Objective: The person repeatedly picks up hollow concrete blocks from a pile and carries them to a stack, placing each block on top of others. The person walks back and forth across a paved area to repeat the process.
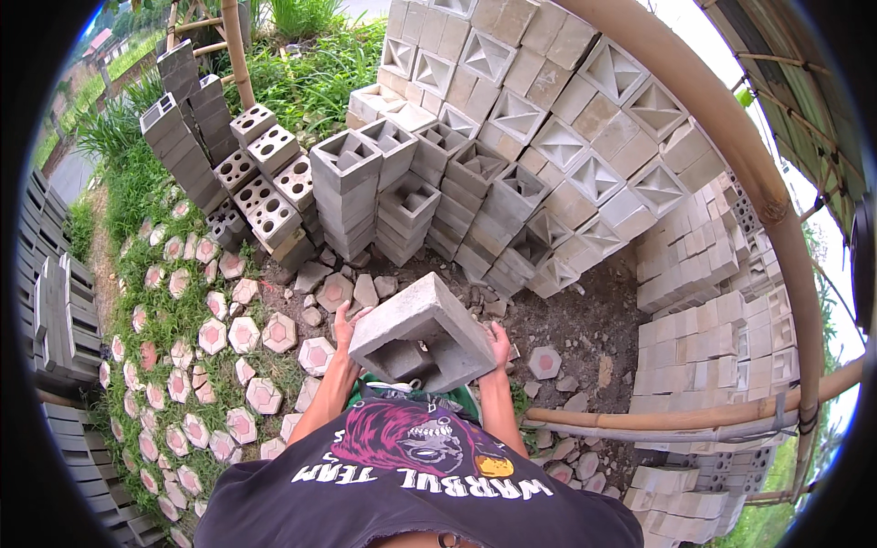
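Hollow concrete block [404, 315], clamped between left hand [345, 327] and right hand [498, 346], might drop if ten-o'clock rubble [365, 291] upsets footing.

Head view (fisheye) — facing down, close above the held block [408, 312].

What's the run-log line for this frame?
left hand: on left side of hollow concrete block | right hand: on its right side | block: held between both hands | beyond: stacked grey blocks | left: hexagonal pavers
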A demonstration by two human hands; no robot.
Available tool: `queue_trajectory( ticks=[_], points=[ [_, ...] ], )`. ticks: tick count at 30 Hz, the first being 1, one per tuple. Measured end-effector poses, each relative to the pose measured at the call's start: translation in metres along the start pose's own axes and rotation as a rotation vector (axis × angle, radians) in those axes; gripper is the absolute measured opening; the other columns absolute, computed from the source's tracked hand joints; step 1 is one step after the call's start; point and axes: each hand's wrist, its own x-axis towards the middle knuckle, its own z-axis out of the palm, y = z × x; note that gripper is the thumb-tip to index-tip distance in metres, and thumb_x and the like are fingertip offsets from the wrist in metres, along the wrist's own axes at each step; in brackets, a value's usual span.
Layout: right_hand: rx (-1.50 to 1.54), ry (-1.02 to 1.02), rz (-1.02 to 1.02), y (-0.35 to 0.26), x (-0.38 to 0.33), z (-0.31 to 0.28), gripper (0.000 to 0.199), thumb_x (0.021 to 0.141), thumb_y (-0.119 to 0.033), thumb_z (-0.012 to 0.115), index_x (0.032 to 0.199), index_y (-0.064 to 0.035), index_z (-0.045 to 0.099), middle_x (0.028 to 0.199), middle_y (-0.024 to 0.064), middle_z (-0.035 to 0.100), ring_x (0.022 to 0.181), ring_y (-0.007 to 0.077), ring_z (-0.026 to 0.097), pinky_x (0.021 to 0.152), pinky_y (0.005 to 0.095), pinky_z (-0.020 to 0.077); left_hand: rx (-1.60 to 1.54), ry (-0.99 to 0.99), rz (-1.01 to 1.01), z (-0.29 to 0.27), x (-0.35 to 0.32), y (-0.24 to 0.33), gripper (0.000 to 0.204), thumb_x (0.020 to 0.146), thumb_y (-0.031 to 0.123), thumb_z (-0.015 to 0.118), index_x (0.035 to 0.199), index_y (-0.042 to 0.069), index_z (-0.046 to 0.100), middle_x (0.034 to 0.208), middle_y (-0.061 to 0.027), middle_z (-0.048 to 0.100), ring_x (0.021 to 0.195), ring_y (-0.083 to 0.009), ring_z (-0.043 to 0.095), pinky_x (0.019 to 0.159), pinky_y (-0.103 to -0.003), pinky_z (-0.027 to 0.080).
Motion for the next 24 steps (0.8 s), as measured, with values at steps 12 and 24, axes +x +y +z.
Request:
queue_trajectory(
  ticks=[12, 24],
  points=[
    [-0.285, -0.097, 0.154, -0.032, 0.089, 0.096, 0.044, 0.09, -0.037, 0.047, 0.104, 0.0037, 0.057, 0.098, 0.0174, 0.065, 0.088, 0.0283, 0.063, 0.082, 0.0388, 0.0496, -0.357, 0.003, 0.191, -0.005, 0.028, 0.025, 0.057, 0.083, 0.052, 0.05, 0.094, -0.002, 0.063, 0.089, -0.019, 0.067, 0.077, -0.0318, 0.065, 0.074, -0.04, 0.054],
    [-0.521, -0.056, 0.395, -0.095, 0.252, 0.155, 0.046, 0.088, -0.034, 0.047, 0.114, 0.0031, 0.055, 0.108, 0.0197, 0.063, 0.097, 0.0324, 0.062, 0.09, 0.0416, 0.0475, -0.803, -0.047, 0.264, 0.041, 0.126, 0.004, 0.054, 0.084, 0.051, 0.05, 0.089, 0.0, 0.068, 0.092, -0.0172, 0.068, 0.081, -0.0303, 0.066, 0.076, -0.039, 0.053]
  ],
)
